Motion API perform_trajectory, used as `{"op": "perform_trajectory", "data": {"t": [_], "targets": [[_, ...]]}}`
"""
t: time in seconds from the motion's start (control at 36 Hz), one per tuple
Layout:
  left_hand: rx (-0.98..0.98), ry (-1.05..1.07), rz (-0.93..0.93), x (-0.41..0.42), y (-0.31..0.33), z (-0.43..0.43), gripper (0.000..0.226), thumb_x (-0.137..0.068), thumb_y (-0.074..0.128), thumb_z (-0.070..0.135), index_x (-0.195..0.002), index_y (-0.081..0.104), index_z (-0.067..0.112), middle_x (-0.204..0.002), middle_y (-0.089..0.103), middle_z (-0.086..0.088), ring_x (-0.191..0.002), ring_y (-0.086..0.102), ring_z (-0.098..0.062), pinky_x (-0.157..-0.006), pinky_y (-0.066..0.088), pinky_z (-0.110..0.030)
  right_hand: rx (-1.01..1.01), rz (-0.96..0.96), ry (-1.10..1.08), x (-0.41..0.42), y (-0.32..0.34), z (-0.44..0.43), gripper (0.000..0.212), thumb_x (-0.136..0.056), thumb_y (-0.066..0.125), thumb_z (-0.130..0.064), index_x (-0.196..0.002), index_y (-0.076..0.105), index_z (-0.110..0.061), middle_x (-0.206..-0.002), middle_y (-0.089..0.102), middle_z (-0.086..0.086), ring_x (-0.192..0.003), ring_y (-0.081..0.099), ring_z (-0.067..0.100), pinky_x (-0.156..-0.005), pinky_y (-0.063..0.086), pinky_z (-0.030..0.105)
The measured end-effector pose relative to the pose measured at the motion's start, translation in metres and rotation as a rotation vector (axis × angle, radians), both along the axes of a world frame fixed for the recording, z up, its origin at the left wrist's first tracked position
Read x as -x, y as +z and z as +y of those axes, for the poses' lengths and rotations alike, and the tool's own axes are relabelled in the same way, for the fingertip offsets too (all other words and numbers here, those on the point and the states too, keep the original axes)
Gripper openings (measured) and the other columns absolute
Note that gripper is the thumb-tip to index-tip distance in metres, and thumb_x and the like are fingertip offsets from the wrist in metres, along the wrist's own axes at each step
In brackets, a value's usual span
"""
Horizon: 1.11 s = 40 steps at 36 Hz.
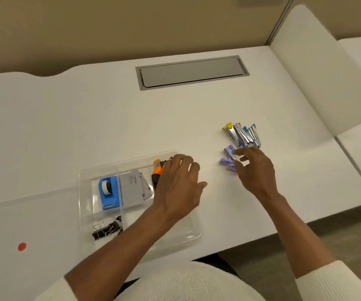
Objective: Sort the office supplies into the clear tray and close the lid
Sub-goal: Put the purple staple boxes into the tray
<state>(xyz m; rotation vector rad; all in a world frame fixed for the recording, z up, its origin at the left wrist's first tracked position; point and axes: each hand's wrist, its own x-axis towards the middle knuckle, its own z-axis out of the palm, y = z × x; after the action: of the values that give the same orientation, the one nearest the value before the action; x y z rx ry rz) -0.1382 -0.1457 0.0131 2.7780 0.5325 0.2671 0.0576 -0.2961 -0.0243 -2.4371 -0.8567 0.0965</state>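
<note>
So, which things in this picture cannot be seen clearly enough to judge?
- Head view: the orange item in the clear tray is largely covered by the left hand; its type is unclear.
- Head view: the small purple boxes are partly behind the right hand; their count and any grip are unclear.
- The tray's lid is not visible.
- The print on the grey booklet is too small.

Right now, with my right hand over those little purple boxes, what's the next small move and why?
Probably close the right hand on the purple staple boxes and carry them to the clear tray. Its fingers are spread just over them, not yet gripping, and the boxes and staplers lie outside the tray.
</note>
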Motion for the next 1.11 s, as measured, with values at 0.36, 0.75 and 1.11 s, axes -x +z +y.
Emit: {"op": "perform_trajectory", "data": {"t": [0.36,0.75,1.11], "targets": [[0.027,-0.065,0.250,-0.129,-0.041,-0.051,0.068,-0.089,0.075,0.034,-0.144,0.045,0.007,-0.145,0.050,-0.015,-0.125,0.052,-0.030,-0.102,0.045,-0.036,0.461,-0.154,0.588,-0.093,-0.003,0.009,0.079,-0.080,0.067,0.008,-0.140,0.058,-0.042,-0.158,0.043,-0.010,-0.132,0.043,0.022,-0.058,0.046,0.030],[-0.101,-0.083,0.320,-0.148,-0.060,-0.055,0.047,-0.094,0.067,0.030,-0.135,0.052,0.010,-0.127,0.064,-0.012,-0.113,0.058,-0.028,-0.097,0.043,-0.039,0.414,-0.104,0.654,-0.118,-0.022,0.003,0.041,-0.087,0.076,-0.038,-0.127,0.066,-0.038,-0.120,0.060,-0.011,-0.104,0.061,0.015,-0.065,0.048,0.029],[-0.106,-0.079,0.265,-0.126,-0.048,-0.054,0.038,-0.092,0.070,0.027,-0.123,0.059,0.007,-0.114,0.068,-0.013,-0.101,0.060,-0.028,-0.089,0.044,-0.039,0.496,-0.163,0.681,-0.110,-0.014,0.003,0.033,-0.084,0.078,-0.040,-0.116,0.071,-0.030,-0.104,0.065,-0.004,-0.087,0.064,0.021,-0.060,0.048,0.028]]}}
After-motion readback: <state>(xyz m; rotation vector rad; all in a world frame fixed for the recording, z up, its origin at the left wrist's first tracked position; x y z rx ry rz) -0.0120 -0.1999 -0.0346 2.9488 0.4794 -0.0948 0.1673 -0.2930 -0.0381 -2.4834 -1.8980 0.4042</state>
